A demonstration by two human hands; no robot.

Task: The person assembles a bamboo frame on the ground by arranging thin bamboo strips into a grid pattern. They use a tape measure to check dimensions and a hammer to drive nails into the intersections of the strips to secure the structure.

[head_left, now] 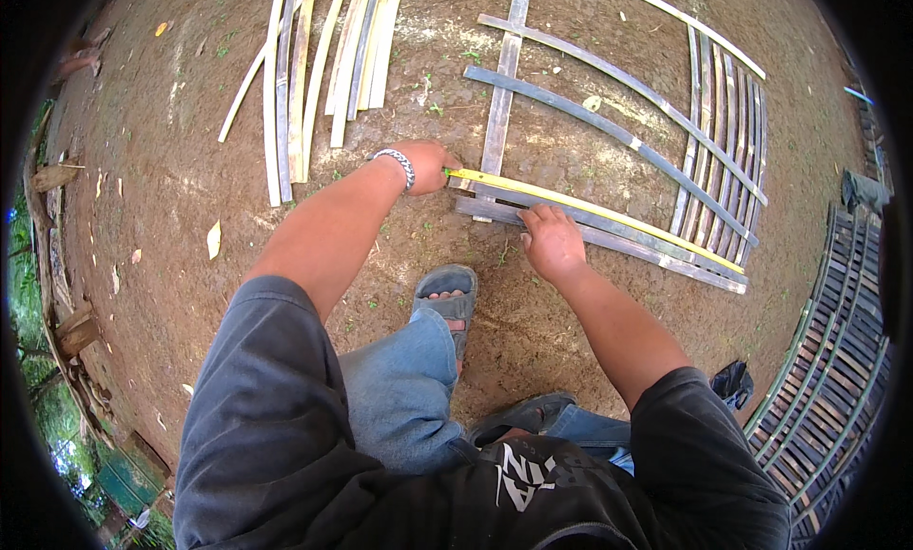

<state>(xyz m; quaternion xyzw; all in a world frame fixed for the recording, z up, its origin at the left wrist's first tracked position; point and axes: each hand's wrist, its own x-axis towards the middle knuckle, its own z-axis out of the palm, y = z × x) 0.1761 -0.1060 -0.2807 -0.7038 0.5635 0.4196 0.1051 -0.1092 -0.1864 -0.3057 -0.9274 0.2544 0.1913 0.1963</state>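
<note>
left hand (430, 162): centre frame, fingers closed pinching the near end of the yellow strip (590, 210)
right hand (550, 241): fingers spread, pressing flat on grey slats (609, 234)
strip: lies diagonally toward right, atop the bamboo frame (713, 141)
handling: looks light, springy, sharp-edged; grip ends

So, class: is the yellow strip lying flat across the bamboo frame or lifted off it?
Lying flat: the yellow strip rests along the grey slats, pinned by both hands.
</note>
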